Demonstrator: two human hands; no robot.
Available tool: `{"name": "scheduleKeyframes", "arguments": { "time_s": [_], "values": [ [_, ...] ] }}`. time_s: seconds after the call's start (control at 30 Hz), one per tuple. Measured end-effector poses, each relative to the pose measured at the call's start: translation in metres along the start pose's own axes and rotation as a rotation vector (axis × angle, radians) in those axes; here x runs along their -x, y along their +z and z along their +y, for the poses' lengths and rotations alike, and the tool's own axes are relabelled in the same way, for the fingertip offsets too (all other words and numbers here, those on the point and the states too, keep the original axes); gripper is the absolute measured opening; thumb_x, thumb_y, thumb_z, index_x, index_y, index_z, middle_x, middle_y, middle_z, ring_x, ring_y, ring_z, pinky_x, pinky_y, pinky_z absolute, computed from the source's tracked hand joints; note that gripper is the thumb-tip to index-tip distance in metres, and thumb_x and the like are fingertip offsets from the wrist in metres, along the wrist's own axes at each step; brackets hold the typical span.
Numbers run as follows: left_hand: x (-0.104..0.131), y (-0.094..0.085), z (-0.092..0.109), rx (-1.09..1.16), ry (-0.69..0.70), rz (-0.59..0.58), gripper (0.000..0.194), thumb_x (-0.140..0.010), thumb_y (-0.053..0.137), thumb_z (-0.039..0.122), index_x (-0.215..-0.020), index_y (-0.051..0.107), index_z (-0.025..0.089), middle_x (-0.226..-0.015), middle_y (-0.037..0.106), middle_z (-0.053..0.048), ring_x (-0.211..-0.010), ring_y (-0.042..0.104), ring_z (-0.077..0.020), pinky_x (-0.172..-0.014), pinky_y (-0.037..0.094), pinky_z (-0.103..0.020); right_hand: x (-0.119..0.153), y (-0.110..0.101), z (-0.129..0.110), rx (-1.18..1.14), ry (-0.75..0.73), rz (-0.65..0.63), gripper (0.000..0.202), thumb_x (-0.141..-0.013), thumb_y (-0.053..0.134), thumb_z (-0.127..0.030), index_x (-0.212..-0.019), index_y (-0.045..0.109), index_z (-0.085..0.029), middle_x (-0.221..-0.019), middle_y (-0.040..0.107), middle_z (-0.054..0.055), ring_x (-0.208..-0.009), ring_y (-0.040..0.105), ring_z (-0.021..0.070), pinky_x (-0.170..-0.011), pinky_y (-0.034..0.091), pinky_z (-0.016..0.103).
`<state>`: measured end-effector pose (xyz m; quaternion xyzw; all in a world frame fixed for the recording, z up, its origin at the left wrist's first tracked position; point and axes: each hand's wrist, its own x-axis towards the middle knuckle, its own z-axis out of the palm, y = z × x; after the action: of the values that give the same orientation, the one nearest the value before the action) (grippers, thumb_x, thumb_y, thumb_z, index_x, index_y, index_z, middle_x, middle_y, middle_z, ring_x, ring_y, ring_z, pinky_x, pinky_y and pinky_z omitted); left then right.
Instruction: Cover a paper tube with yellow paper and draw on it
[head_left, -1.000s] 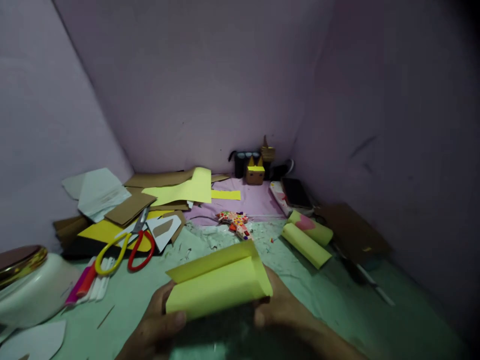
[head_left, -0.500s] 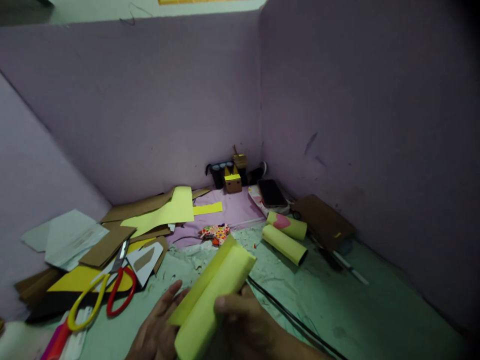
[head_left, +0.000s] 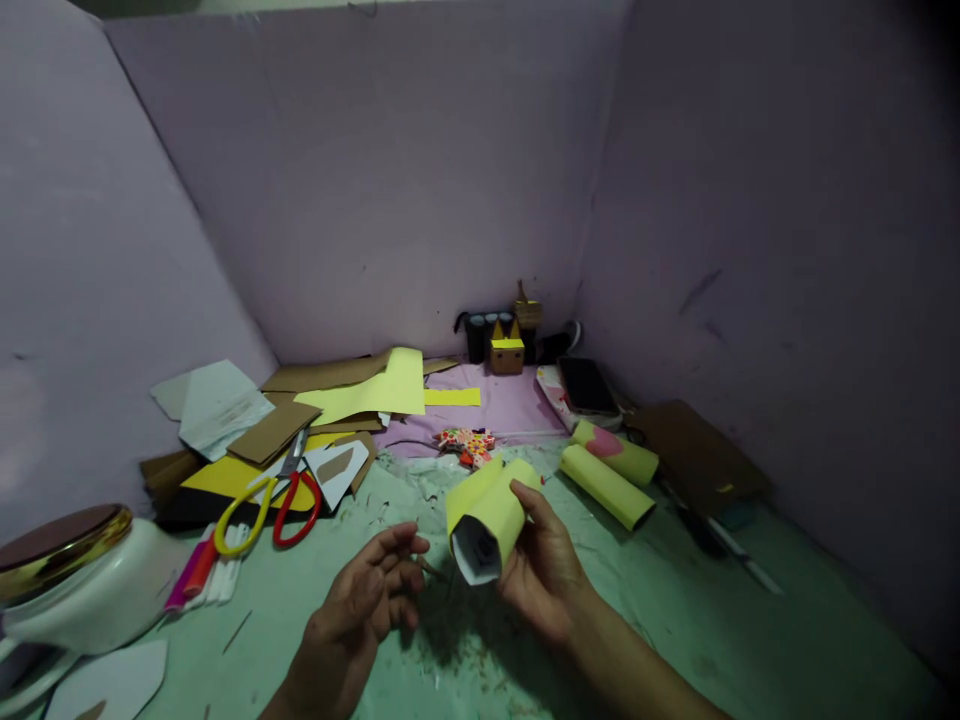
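Observation:
A rolled yellow-green paper tube point(head_left: 499, 510) is in my right hand point(head_left: 544, 565), its open end facing me and showing a pale inside. A flap of the same paper stands off the tube's left side. My left hand point(head_left: 367, 600) is just left of the tube, apart from it, with fingers loosely curled and spread and nothing in them. Beyond my right hand lie two more yellow-green tubes, one plain point(head_left: 607, 487) and one with a pink heart point(head_left: 615, 453).
Scissors point(head_left: 277, 505) with red and yellow handles lie left, by cardboard point(head_left: 274, 428), paper and markers point(head_left: 201, 568). A white pot-like object point(head_left: 105, 590) stands at far left. A phone point(head_left: 587, 386) and small cardboard figure point(head_left: 507, 356) are near the walls.
The view has shifted left, so things appear further right. The tube has turned its open end toward me, and my left hand has come away from it.

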<state>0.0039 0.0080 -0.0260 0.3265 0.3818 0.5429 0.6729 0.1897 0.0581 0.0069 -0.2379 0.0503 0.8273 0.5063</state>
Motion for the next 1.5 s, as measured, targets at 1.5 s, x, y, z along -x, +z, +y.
{"name": "scheduleKeyframes", "arguments": {
  "time_s": [1.5],
  "values": [
    [-0.02,0.066,0.011,0.476,-0.101,0.366,0.05,-0.092,0.044,0.038,-0.134,0.042,0.011,-0.127,0.057,-0.019,-0.119,0.055,-0.0307,-0.098,0.046,-0.045,0.0,-0.035,0.046,0.586,-0.394,-0.241,0.05,-0.058,0.084,-0.033,-0.101,0.068,-0.016,-0.098,0.074,0.012,-0.093,0.068,0.0301,-0.086,0.052,0.042]
  ]
}}
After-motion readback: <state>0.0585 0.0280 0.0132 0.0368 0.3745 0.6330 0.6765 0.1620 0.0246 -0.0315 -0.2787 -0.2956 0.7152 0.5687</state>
